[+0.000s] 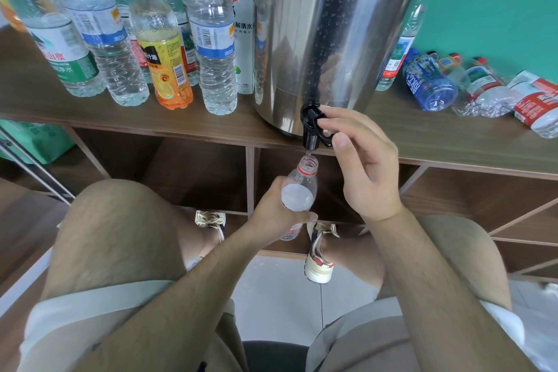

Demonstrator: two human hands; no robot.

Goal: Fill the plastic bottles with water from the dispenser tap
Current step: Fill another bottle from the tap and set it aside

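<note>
Both forearms (434,281) reach forward over the lap toward the work. The wooden shelf (181,125) carries the steel dispenser (332,24), which is beaded with droplets. To its left a group of capped bottles (211,39) stands upright, apparently filled. To its right several empty bottles (431,84) lie on their sides, judged outstanding. The left hand (271,211) grips the open bottle (300,187), its mouth just below the spout. The right hand (362,166) pinches the lever of the tap (314,127) between thumb and forefinger. Water appears to be near the shoulder, so this fill is judged almost complete.
</note>
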